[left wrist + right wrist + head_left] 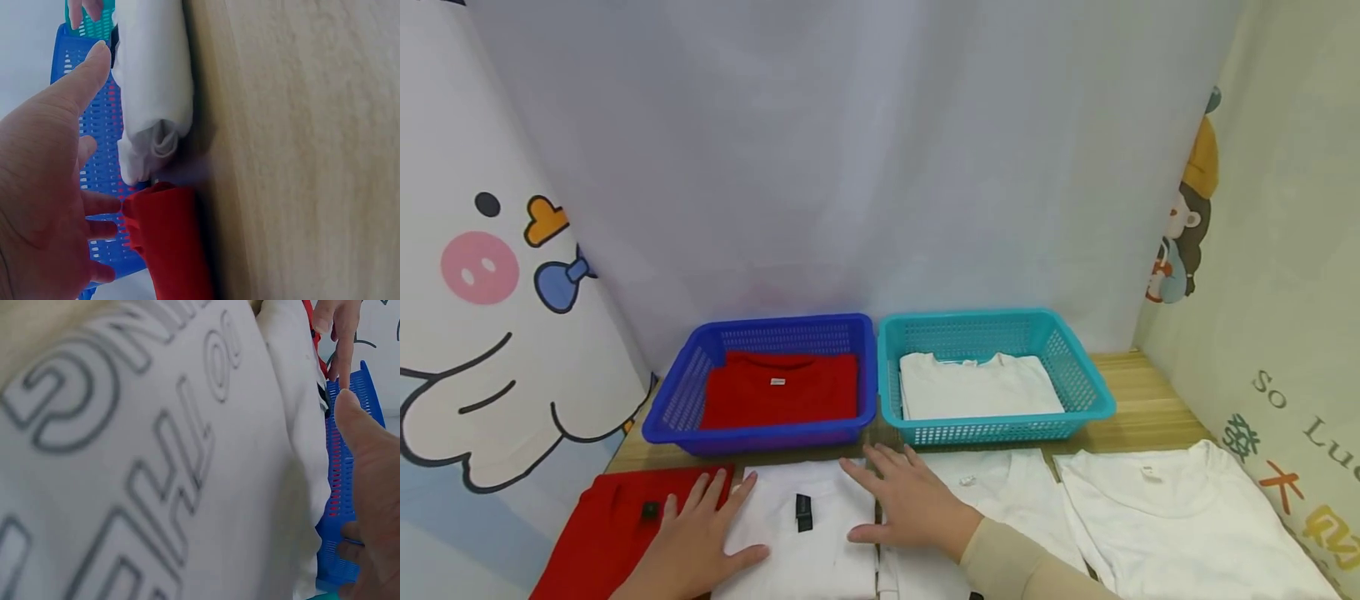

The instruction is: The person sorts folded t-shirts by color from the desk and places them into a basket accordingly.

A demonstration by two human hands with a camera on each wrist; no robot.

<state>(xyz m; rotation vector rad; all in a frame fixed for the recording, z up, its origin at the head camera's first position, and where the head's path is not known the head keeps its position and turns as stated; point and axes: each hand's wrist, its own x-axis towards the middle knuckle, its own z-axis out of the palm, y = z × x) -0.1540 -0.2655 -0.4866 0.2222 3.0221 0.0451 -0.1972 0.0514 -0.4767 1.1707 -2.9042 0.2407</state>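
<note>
My left hand (pixel 688 546) spreads its fingers over the border between a folded red T-shirt (pixel 597 533) and a folded white T-shirt with a black neck label (pixel 831 567). In the left wrist view that hand (pixel 50 162) has its thumb raised, and the folded edges of the white shirt (pixel 156 69) and red shirt (pixel 172 244) lie beside it. My right hand (pixel 917 504), fingers straight, is over the same white shirt's right edge and a second white T-shirt (pixel 1015 508). Grey outlined letters mark a white shirt (pixel 244 487) in the right wrist view. Neither hand holds anything.
A third white T-shirt (pixel 1195 525) lies at the right. Behind the row, a blue basket (pixel 662 421) holds a folded red shirt (pixel 790 396), and a turquoise basket (pixel 1093 400) beside it holds a folded white shirt (pixel 977 392). Curtains hang around the wooden table (pixel 1135 392).
</note>
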